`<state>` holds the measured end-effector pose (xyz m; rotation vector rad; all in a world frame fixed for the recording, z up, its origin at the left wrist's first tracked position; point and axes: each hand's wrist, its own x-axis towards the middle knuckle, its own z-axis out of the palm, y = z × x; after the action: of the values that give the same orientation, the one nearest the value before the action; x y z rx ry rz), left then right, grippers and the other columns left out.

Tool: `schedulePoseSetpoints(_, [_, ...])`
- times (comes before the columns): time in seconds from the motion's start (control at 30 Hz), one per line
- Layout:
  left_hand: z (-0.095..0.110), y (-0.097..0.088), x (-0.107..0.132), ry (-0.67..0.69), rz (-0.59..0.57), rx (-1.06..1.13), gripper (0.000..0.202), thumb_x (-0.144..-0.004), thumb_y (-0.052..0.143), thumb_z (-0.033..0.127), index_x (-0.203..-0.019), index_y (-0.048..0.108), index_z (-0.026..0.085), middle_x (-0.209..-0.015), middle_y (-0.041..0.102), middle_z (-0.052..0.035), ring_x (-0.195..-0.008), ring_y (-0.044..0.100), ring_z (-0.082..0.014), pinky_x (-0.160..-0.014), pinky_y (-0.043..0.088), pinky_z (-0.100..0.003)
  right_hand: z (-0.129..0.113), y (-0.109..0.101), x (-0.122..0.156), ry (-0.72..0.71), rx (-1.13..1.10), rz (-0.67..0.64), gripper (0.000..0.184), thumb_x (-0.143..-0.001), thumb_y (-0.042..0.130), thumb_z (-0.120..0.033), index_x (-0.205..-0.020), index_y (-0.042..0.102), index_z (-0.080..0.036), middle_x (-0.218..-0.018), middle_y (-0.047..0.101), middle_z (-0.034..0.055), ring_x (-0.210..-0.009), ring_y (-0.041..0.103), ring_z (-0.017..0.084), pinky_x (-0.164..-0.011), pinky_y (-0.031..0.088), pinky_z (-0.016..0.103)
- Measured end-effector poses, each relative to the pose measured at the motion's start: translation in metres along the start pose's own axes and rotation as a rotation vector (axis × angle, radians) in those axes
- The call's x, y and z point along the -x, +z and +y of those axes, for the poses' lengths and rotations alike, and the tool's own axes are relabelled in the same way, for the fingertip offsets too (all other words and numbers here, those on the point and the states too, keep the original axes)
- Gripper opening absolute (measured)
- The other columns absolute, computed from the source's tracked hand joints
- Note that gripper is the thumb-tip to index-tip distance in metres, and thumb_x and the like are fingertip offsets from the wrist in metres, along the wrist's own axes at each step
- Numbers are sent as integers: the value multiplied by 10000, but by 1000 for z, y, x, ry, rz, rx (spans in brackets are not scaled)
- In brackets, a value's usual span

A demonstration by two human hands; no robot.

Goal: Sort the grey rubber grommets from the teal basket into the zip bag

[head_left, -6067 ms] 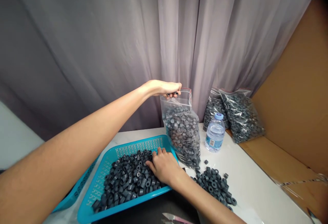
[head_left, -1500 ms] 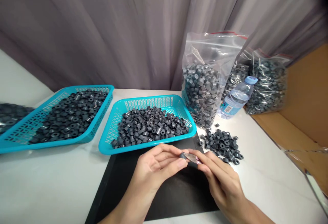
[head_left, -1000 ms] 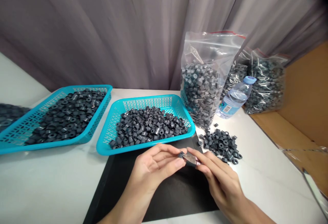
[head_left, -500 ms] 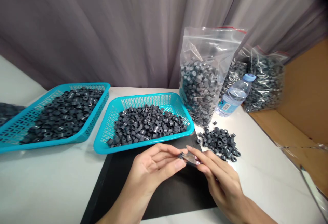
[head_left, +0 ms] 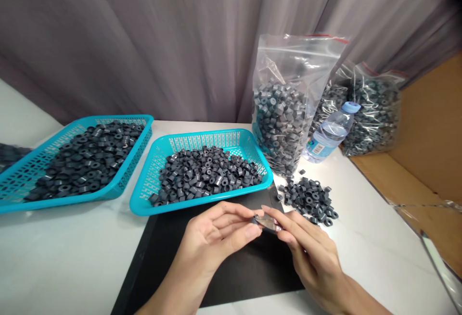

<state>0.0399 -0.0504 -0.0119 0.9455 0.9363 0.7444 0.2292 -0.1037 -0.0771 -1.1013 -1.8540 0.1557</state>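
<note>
My left hand point(head_left: 216, 235) pinches a small dark grey plastic ring point(head_left: 254, 219) between thumb and fingertips, above the black mat point(head_left: 252, 276). In my right hand point(head_left: 312, 243) is a small pink-handled metal blade point(head_left: 267, 222), its tip meeting the ring. Fingers cover most of the handle, so its exact kind is hidden. Just beyond my hands stands a blue basket point(head_left: 202, 204) holding many similar rings. A loose pile of rings point(head_left: 310, 199) lies on the white table past my right hand.
A second blue basket of rings point(head_left: 72, 204) stands at the left. Behind the pile are an upright zip bag of rings point(head_left: 281, 122), a water bottle point(head_left: 330, 134) and a further filled bag point(head_left: 375, 113). A cardboard box point(head_left: 429, 127) borders the right side; a grey curtain point(head_left: 162, 41) hangs behind.
The view has shifted slightly. Both hands keep almost the same position, with the blade still against the ring.
</note>
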Motion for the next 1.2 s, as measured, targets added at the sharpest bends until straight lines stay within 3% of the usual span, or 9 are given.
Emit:
schedulePoseSetpoints(0.23, [-2, -2, -2, -8, -11, -3, 202, -758, 836, 286, -896, 724, 190, -1042, 796, -63, -1047, 729, -220, -939, 543, -254, 1, 0, 3, -2, 27, 0, 448, -1032, 458, -137, -1477, 461, -177, -954, 651, 102, -726, 576, 154, -602, 465, 278])
schedulePoseSetpoints(0.5, [0, 0, 0, 16, 13, 12, 168, -754, 829, 234, -866, 716, 181, -1016, 803, -67, -1006, 744, -217, -926, 560, -258, 1, -1, 0, -19, 27, 7, 434, -1025, 464, -127, -1457, 475, -170, -848, 621, 72, -769, 610, 177, -630, 489, 286])
schedulePoseSetpoints(0.7, [0, 1, 0, -13, 21, 20, 170, -738, 840, 230, -844, 719, 176, -979, 805, -66, -945, 756, -206, -911, 572, -260, 0, -1, -1, -25, -10, 20, 428, -1017, 459, -93, -1436, 491, -176, -991, 671, 98, -767, 604, 162, -640, 492, 284])
schedulePoseSetpoints(0.97, [-1, -7, -2, -40, -20, -22, 199, -771, 831, 292, -909, 717, 207, -1050, 794, -47, -1071, 721, -212, -958, 543, -246, 4, 1, 5, 52, 5, -14, 483, -1032, 450, -146, -1510, 435, -219, -894, 612, 63, -735, 569, 153, -626, 479, 268])
schedulePoseSetpoints(1.2, [-1, -1, -1, -1, -1, 4, 177, -757, 830, 246, -882, 721, 184, -975, 804, -58, -962, 752, -208, -902, 564, -250, 4, 2, 7, 38, -16, -17, 490, -1027, 456, -132, -1511, 434, -205, -898, 597, 62, -729, 548, 146, -613, 459, 261])
